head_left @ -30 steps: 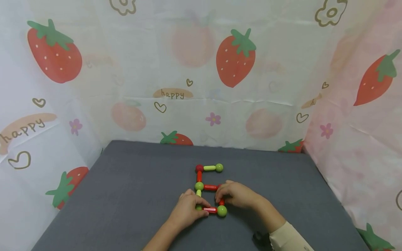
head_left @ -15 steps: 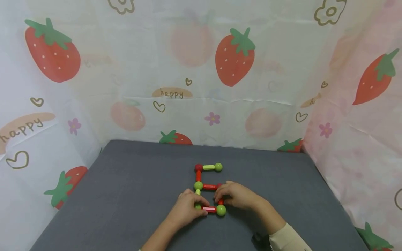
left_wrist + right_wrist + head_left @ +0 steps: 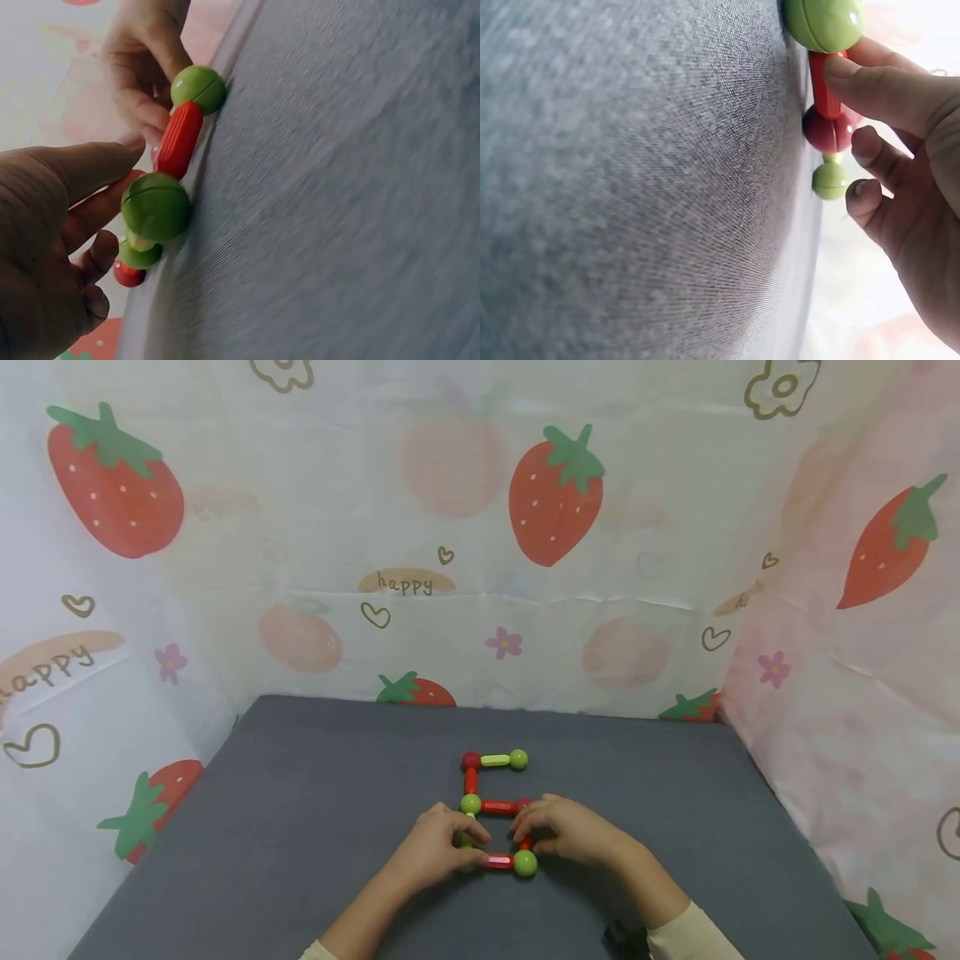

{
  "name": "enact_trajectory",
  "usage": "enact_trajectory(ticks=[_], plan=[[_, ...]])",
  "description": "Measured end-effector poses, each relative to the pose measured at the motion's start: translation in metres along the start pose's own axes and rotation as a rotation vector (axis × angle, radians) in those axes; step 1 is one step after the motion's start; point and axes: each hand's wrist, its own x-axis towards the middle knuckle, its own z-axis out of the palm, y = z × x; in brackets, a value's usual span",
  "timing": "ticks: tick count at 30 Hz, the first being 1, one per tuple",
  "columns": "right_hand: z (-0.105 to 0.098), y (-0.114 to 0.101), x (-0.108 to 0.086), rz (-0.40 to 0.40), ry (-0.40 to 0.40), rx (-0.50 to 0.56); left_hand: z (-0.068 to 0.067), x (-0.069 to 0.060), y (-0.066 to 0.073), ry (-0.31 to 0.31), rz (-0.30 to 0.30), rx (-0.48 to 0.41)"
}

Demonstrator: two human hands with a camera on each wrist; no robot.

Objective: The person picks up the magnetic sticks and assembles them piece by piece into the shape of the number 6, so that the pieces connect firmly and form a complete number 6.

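On the grey table lies a 6-shaped figure of red and light green rods joined by red and green balls. My right hand (image 3: 570,828) pinches the red rod (image 3: 822,88) on its right side between thumb and index finger, above the lower right green ball (image 3: 525,863). At the lower left corner, my left hand (image 3: 433,847) has its thumb and fingers spread around the green ball (image 3: 156,206), partly covering it in the head view. No rod is gripped there. The bottom red rod (image 3: 500,861) runs between these two balls.
A light green rod (image 3: 495,761) ending in a green ball (image 3: 518,759) forms the figure's top. A dark object (image 3: 626,939) lies by the right sleeve. Strawberry-print cloth (image 3: 420,643) walls the table's back and sides.
My left hand has let go of the bottom red rod and shifted slightly left, its thumb and index finger parting. The right hand keeps its hold. The head view has shifted a little.
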Motion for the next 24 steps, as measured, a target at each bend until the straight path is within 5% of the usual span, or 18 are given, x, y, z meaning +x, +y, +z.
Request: enact_trajectory(ticks=[14, 24], plan=[[-0.003, -0.008, -0.012, -0.013, 0.074, -0.024, -0.031, -0.006, -0.007, 0.058, 0.025, 0.085], [-0.008, -0.016, -0.031, 0.084, 0.215, -0.103, -0.05, -0.016, -0.013, 0.112, 0.056, 0.158]])
